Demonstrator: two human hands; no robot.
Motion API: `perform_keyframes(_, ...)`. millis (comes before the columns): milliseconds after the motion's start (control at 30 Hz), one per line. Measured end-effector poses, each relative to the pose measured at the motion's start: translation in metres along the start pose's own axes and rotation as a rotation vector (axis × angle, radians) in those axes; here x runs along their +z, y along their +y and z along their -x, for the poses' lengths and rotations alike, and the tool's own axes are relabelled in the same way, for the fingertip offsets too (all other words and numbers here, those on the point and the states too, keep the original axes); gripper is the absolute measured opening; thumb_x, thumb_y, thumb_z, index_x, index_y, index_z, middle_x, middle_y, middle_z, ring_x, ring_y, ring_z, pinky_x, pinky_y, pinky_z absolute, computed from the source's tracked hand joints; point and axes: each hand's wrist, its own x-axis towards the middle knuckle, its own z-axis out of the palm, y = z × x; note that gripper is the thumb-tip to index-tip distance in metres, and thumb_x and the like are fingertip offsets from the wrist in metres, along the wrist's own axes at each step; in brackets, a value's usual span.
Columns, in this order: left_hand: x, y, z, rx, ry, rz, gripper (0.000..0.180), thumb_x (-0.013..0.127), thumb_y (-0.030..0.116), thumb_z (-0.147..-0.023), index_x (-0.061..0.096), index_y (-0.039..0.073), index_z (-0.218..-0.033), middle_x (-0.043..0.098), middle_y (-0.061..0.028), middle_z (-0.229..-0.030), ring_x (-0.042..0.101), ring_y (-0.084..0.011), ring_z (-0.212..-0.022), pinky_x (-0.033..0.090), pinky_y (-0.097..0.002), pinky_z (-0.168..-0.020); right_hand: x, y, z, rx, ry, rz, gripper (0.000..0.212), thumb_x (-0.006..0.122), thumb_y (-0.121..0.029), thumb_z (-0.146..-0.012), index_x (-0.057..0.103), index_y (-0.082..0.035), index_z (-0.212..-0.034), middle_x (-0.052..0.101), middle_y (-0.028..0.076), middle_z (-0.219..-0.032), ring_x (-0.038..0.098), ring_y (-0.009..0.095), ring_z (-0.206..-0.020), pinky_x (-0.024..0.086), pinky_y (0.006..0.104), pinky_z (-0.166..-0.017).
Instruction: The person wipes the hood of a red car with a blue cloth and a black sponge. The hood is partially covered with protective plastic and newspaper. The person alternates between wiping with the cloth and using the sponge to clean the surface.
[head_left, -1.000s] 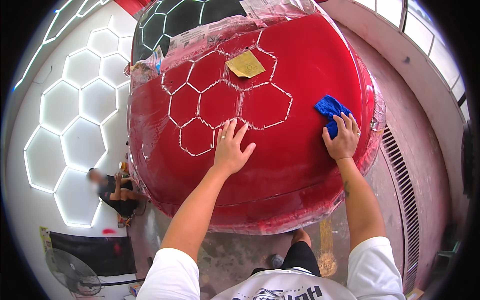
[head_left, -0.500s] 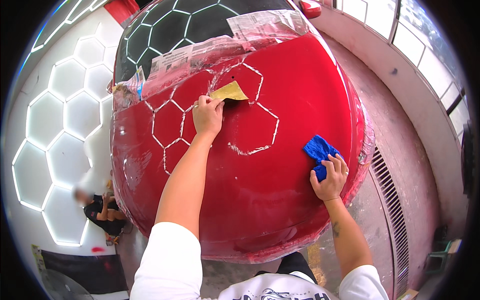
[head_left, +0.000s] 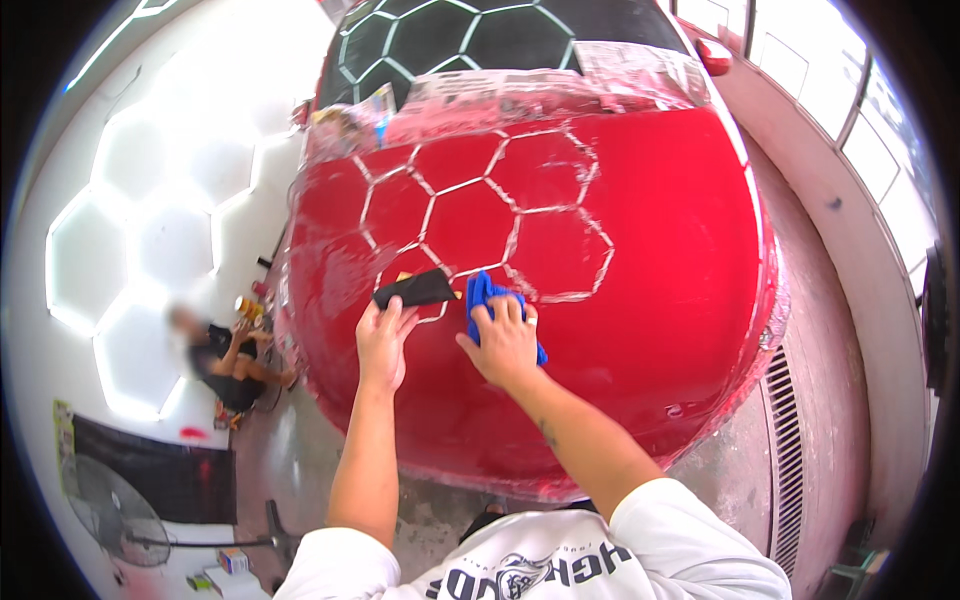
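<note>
In front of me is the glossy red hood [head_left: 665,230] of a car, with hexagon light reflections across it. My left hand [head_left: 384,345] pinches a sheet of sandpaper [head_left: 418,289] over the hood's left middle; its dark side shows, with yellowish edges behind. Whether the sheet touches the paint I cannot tell. Close by on its right, my right hand [head_left: 505,345] grips a bunched blue cloth [head_left: 482,289] against the hood, fingers bent over it.
Newspaper and plastic film [head_left: 490,98] mask the windshield base. At left a person [head_left: 235,365] squats by the wall beneath hexagon lights. A fan [head_left: 115,510] stands at lower left. A slotted floor drain [head_left: 787,450] runs along the right.
My left hand has drawn the sandpaper nearer and turned its dark side up. My right hand has carried the blue cloth left across the hood, beside it. The view has shifted.
</note>
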Motion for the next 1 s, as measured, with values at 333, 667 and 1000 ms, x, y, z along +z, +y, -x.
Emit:
perform_keyframes(333, -0.098, 0.046, 0.031, 0.022, -0.11, 0.12, 0.019, 0.074, 0.017, -0.107, 0.065, 0.006, -0.118, 0.077, -0.0066, -0.108, 0.076, -0.0157, -0.096, 0.066, -0.0365, -0.084, -0.011, -0.13, 0.035, 0.654, -0.292, -1.588, 0.09, 0.073, -0.056, -0.104, 0.032, -0.007, -0.167, 0.054, 0.023, -0.155, 0.066, 0.032, -0.13, 0.054, 0.0493, -0.103)
perform_keyframes(667, -0.112, 0.048, 0.07, -0.039, -0.251, 0.239, 0.063, 0.081, 0.002, -0.098, 0.047, 0.006, -0.151, 0.076, -0.0096, -0.11, 0.076, -0.0162, -0.1, 0.065, -0.0325, -0.089, -0.024, -0.185, 0.063, 0.612, 0.078, -1.433, 0.063, 0.079, -0.002, -0.099, 0.046, -0.004, -0.153, 0.074, 0.012, -0.117, 0.078, 0.021, -0.092, 0.064, 0.0315, -0.077)
perform_keyframes(1000, -0.109, -0.005, 0.071, 0.255, -0.274, -0.401, 0.086, 0.088, 0.024, -0.093, 0.041, 0.007, -0.163, 0.07, -0.0231, -0.131, 0.071, -0.0303, -0.119, 0.061, -0.0461, -0.097, -0.027, -0.129, 0.162, 0.836, 0.201, -1.263, 0.044, 0.081, -0.005, -0.094, 0.061, -0.009, -0.133, 0.072, 0.003, -0.109, 0.07, 0.014, -0.089, 0.055, 0.0309, -0.066)
